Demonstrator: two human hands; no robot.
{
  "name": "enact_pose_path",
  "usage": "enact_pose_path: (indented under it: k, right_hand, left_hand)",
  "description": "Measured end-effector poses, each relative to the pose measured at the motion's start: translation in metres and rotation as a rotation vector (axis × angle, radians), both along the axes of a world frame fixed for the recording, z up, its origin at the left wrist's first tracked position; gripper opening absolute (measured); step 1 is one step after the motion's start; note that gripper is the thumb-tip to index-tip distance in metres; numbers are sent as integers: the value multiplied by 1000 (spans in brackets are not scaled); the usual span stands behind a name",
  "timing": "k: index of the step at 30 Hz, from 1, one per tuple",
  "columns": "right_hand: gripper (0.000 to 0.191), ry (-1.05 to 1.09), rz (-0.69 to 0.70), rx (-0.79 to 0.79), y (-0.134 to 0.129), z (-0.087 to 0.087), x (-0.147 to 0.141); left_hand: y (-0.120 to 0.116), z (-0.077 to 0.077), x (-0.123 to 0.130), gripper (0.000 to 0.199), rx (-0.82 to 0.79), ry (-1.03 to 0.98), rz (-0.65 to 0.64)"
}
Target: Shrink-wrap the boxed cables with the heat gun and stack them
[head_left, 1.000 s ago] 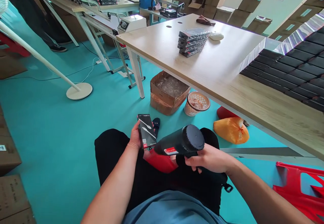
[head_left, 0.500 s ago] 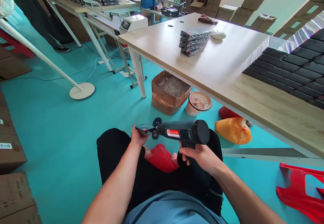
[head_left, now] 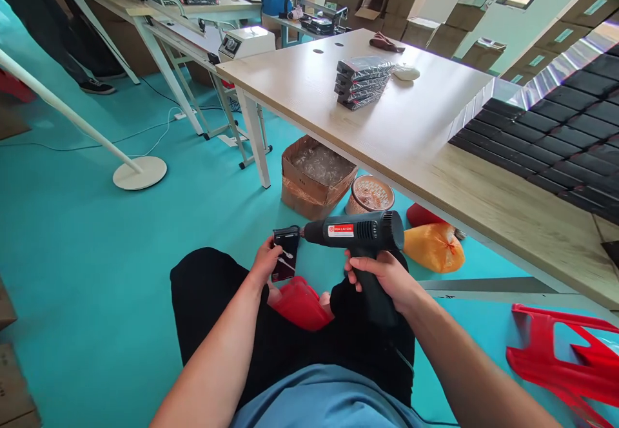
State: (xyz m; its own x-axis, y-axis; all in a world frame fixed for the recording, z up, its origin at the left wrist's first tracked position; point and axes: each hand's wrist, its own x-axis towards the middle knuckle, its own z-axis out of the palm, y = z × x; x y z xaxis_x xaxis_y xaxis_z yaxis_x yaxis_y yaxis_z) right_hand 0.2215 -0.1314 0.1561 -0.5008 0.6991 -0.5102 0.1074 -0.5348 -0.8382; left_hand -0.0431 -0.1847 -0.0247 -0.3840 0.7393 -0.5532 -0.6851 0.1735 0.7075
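In my left hand (head_left: 264, 262) is a flat black box (head_left: 288, 255) with a picture of white cable plugs on its face, held by its left edge and turned toward me. My right hand (head_left: 380, 274) is wrapped round the handle of a dark heat gun (head_left: 358, 229) with a red label. Its nozzle points left at the upper right edge of the box, very close to it; whether they touch I cannot tell. Both are held above my lap, over a red object (head_left: 302, 304) between my feet.
A wooden table (head_left: 411, 131) ahead bears a stack of wrapped black boxes (head_left: 362, 81) and rows of black boxes (head_left: 546, 138) at right. Below stand a carton of clear plastic (head_left: 316, 186), a basket (head_left: 371, 194) and an orange bag (head_left: 434, 247). A red stool (head_left: 565, 357) lies right.
My left hand has tilted the box from nearly flat to upright, its printed face now showing. The heat gun has risen slightly, its handle now in view. The whole view has shifted a little.
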Motion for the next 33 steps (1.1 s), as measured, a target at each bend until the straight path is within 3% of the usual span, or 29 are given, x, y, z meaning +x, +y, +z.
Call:
enact_pose_path:
  k: [4, 7, 11, 16, 19, 27, 33]
  right_hand:
    - [24, 7, 129, 16, -3, 2, -19]
    - [21, -63, 78, 105, 5, -1, -25]
    - [21, -128, 36, 97, 22, -9, -13]
    - [26, -22, 10, 6, 31, -9, -2]
    - [25, -6, 61, 2, 30, -4, -4]
    - [23, -89, 319, -19, 4, 2, 12]
    - [19, -119, 339, -64, -19, -2, 34]
  left_hand:
    - [-1, -1, 6, 33, -31, 427, -227]
    - [-3, 1, 4, 35, -92, 514, -293]
    - [-3, 3, 0, 48, -120, 463, -239]
    - [1, 3, -5, 34, 33, 310, -100]
    - [3, 3, -7, 35, 48, 169, -54]
    - [4, 4, -15, 15, 16, -61, 83]
    - [5, 9, -18, 9, -42, -158, 196]
